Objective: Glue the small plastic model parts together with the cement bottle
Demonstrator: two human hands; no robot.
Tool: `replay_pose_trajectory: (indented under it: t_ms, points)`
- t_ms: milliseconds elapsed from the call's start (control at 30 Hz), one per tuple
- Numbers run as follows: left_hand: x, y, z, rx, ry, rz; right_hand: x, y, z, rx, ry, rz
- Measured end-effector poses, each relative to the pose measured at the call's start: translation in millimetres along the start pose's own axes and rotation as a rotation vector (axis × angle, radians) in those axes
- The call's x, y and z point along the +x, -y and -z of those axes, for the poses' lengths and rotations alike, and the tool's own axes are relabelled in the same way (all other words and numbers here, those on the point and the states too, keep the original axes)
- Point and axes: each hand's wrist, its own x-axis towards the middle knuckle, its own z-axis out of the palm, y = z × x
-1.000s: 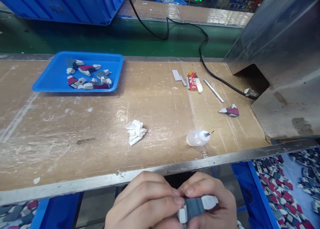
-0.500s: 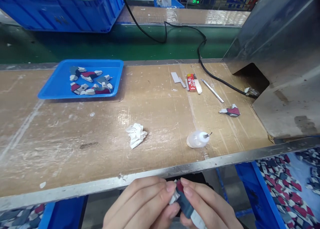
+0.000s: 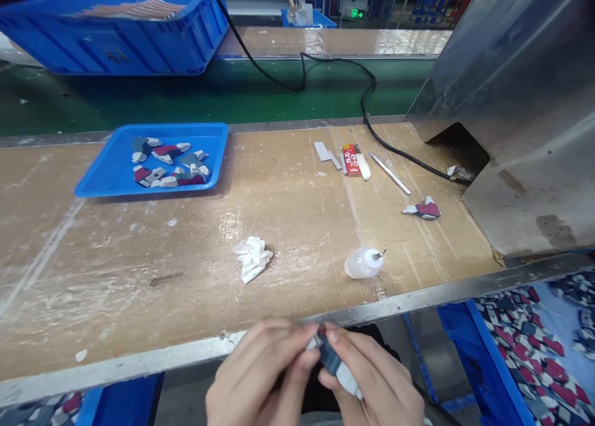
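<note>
Brown workbench [image 3: 297,215] running left to right, with a blue tray [image 3: 109,172] of small parts [image 3: 168,153] on the far left! Down at the near side, both hands are occupied: the left hand [image 3: 260,370] pinches the light tip of a grey-and-white piece [image 3: 330,358], the right hand [image 3: 374,373] grips its body, just by the bench's near edge. Crumpled tissue [image 3: 253,258] mid-bench, translucent bottle [image 3: 362,265] to its right, red-and-grey part [image 3: 427,210] farther right.

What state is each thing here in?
Held piece: gripped from both sides
Left hand: closed on held piece
Right hand: closed on held piece
Tissue: crumpled
Bottle: nozzle fitted
Blue tray: holding several pieces
Upper-left bin: open-topped, holding things
Cable: bent
Green sign: lit
</note>
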Motion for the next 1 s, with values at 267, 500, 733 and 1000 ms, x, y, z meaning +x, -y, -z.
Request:
replay_pose_trajectory:
  t_ms: [267,500,733,1000]
  points:
    - [26.0,44.6,17.4,0.094,0.101,-0.039,-3.4,-26.0,9.2,0.026,0.023,-0.221]
    - [17.0,48.7,17.6,0.095,0.158,-0.094,0.2,-64.7,25.8,0.161,-0.227,-0.493]
    - [3.8,40.0,0.7,0.141,-0.026,-0.023,25.8,-69.0,9.2,0.191,0.156,-0.661]
    - [-4.7,46.9,-5.7,0.504,-0.177,-0.046,23.2,-65.0,6.0,-0.060,0.216,-0.577]
